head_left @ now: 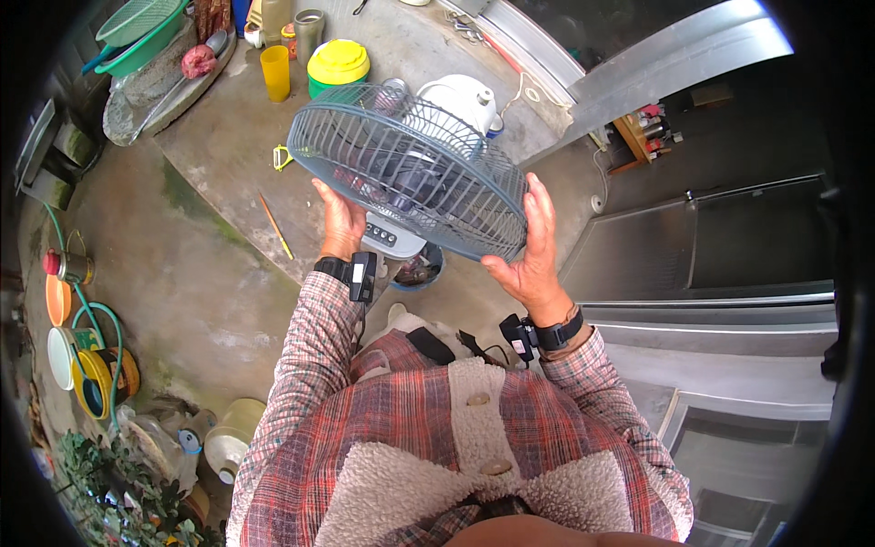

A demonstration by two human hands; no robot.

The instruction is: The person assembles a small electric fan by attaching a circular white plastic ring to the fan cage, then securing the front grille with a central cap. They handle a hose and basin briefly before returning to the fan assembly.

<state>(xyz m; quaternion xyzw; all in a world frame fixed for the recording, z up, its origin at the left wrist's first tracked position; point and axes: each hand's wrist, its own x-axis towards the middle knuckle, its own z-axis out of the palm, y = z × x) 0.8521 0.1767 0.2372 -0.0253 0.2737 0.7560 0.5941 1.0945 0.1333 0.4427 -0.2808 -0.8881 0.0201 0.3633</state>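
Note:
An electric fan with a round blue-grey wire guard tilts in front of me, between my two hands. At the guard's lower left, my left hand holds the rim, its fingertips partly hidden behind it. My right hand presses against the right edge, thumb below and fingers reaching up along the rim. Beneath the guard shows the fan's light grey control panel with a row of dark buttons. Through the wires I see a dark motor and blades. The fan's stand is mostly hidden.
Behind the fan are a yellow-lidded green tub, an orange cup and a white container. A yellow peeler and a pencil-like stick lie left. A blue bucket stands below. Glass door panels line the right.

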